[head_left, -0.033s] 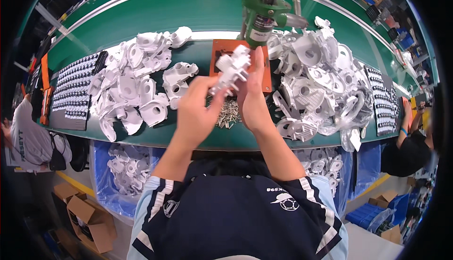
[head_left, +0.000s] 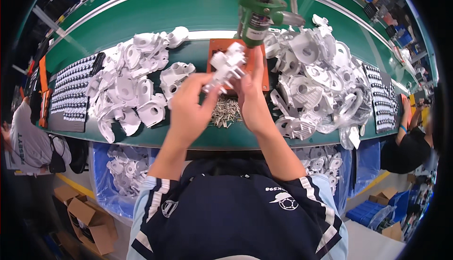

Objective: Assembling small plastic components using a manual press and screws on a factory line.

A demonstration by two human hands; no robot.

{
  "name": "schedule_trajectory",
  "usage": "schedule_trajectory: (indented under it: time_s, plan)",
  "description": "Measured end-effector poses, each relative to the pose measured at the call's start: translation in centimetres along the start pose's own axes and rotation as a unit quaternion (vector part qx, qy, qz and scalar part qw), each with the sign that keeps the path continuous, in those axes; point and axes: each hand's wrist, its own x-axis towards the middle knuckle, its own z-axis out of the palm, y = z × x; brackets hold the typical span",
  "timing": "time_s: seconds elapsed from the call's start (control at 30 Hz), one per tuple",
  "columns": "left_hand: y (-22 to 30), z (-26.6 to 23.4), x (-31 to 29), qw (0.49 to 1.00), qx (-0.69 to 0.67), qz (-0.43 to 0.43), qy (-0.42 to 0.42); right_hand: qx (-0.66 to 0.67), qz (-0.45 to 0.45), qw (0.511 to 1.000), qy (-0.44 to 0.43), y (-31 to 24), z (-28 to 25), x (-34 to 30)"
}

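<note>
A white moulded plastic part [head_left: 228, 64] with short pegs is held up in front of me, slightly blurred. My left hand [head_left: 188, 105] is closed around its lower left end, thumb and fingers pinching it. Upright beside the part's right side is my right hand [head_left: 254, 100], its fingers stretched out; whether its palm touches the part I cannot tell. Behind both hands lies an orange fixture block [head_left: 217, 46], partly hidden by them. A green press head [head_left: 255, 20] stands over its far right corner. Just past my wrists is a heap of small metal pins [head_left: 226, 112].
White plastic parts are heaped on the bench to the left [head_left: 126, 88] and right [head_left: 306, 88]. Outside them stand racks of small dark-topped pieces, a left rack [head_left: 71, 97] and a right rack [head_left: 383, 102]. Blue lined bins, a left bin [head_left: 100, 165] and a right bin [head_left: 365, 165], sit below the bench edge.
The whole scene sits slightly further left in the view. My left hand and the white part have shifted a little leftward; the grip looks the same.
</note>
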Motion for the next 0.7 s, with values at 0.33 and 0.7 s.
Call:
schedule_trajectory:
  time_s: [0.33, 0.7]
  plan:
    - [-7.2, 2.4, 4.2, 0.935, 0.163, 0.280, -0.148, -0.276, -0.030, 0.954, 0.111, -8.3, -14.2, -6.2]
    - [-9.5, 5.3, 5.2, 0.918, 0.179, 0.320, -0.151, -0.654, 0.082, 0.688, 0.304, -8.4, -29.9, -10.2]
